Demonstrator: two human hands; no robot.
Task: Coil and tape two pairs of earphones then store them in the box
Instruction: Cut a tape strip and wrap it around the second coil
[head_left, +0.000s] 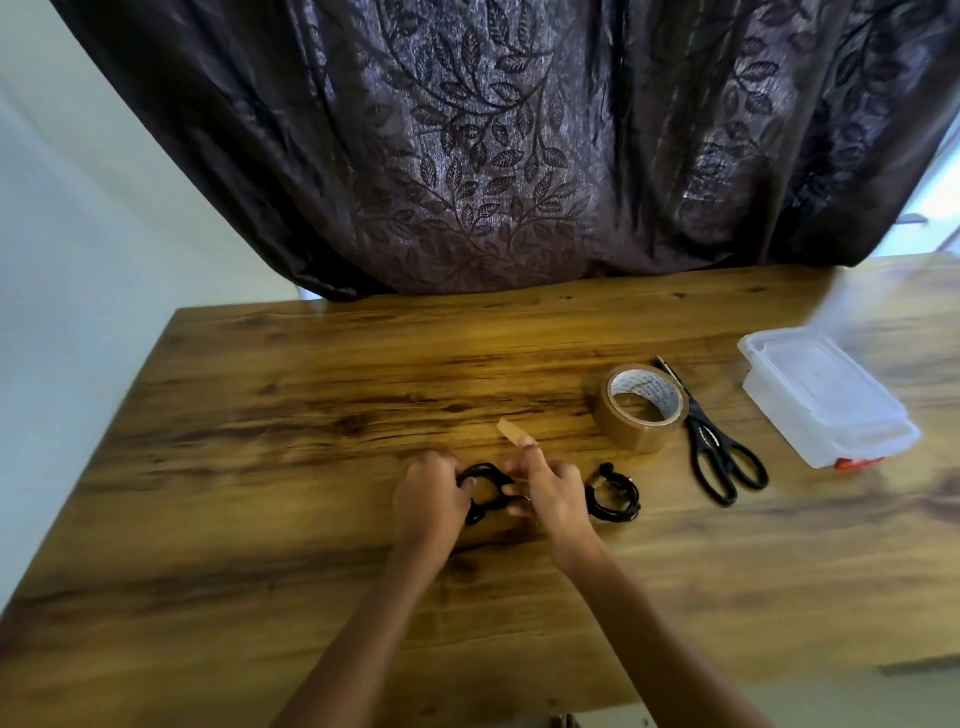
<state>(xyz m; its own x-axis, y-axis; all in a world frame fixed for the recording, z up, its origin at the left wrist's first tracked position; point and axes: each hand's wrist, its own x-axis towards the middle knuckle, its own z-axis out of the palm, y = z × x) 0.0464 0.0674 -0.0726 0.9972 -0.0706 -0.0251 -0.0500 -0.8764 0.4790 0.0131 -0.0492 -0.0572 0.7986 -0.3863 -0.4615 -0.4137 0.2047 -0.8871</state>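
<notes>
My left hand (431, 493) grips a coiled black earphone (485, 491) just above the wooden table (311, 415). My right hand (550, 488) is at the coil's right side, and a short strip of brown tape (511, 431) sticks up from its raised fingertip. A second coiled black earphone (613, 493) lies on the table just right of my right hand. The brown tape roll (641, 408) stands further right. A clear plastic box (826, 397) with its lid on sits at the right edge.
Black scissors (719, 452) lie between the tape roll and the box, handles toward me. A dark patterned curtain (493, 145) hangs behind the table's far edge. The table's left edge runs diagonally beside a pale wall.
</notes>
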